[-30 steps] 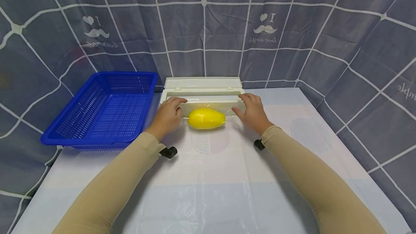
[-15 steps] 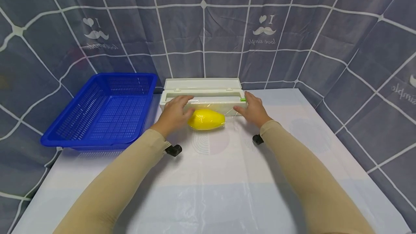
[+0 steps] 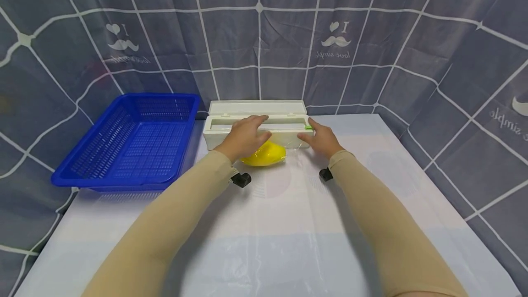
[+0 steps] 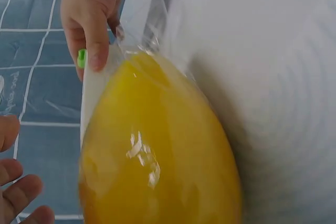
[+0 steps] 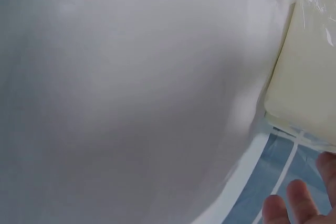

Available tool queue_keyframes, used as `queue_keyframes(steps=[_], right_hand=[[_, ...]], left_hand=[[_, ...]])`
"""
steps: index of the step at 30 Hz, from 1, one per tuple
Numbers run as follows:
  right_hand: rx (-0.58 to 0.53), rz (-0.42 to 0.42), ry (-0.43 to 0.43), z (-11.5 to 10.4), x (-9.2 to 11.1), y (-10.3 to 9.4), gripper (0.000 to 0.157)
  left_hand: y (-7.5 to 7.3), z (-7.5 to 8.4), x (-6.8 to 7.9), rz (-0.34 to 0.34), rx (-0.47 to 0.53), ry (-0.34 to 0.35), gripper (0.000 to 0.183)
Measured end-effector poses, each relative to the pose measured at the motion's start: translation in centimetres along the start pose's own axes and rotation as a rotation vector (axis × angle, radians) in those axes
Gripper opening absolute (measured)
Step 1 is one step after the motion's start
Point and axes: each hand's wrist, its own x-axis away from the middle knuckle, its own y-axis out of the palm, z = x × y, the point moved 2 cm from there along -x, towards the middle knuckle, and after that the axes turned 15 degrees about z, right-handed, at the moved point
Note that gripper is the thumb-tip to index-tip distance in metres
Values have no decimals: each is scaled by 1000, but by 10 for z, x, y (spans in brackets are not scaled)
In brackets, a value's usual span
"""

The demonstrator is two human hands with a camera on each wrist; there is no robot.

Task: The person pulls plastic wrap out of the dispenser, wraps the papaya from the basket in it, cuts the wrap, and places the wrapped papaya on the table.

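Observation:
A white cling film dispenser (image 3: 215,139) lies at the back of the table, its lid (image 3: 259,107) raised behind it. Against its front rests a yellow oval thing like a mango or melon (image 3: 270,155), covered in clear film; the left wrist view shows wrinkled film at its tapered end. My right hand (image 3: 322,140) grips the dispenser's right end, thumb on the front face, close to a green slider (image 3: 308,127). Over the dispenser's middle and the yellow thing's left part is my left hand (image 3: 246,137), fingers extended and apart. Whether it touches either is unclear.
A blue plastic basket (image 3: 181,150) stands on the left of the table. Grey curtain (image 3: 231,40) with white lines hangs behind and on both sides. A pale patterned cover (image 3: 288,214) lies over the table.
My left hand has moved right from the dispenser's left end, over the yellow thing. The film across the dispenser has come away, baring the green slider. My right hand stays at the right end.

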Motion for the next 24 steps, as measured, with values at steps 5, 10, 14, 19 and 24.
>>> queue_keyframes(steps=[5,10,14,19,24], right_hand=[[-21,-9,18,4,-1,-1,89],[-78,10,20,6,-1,-2,88],[-107,29,11,10,-2,0,91],[-125,44,-9,12,-3,2,89],[-135,76,-8,14,-1,4,75]], left_hand=[[18,21,-15,-52,6,10,62],[38,42,-28,-71,-5,43,62],[51,58,-34,-72,-24,83,59],[66,69,-42,-59,-82,128,51],[83,71,-49,-49,-139,145,47]])
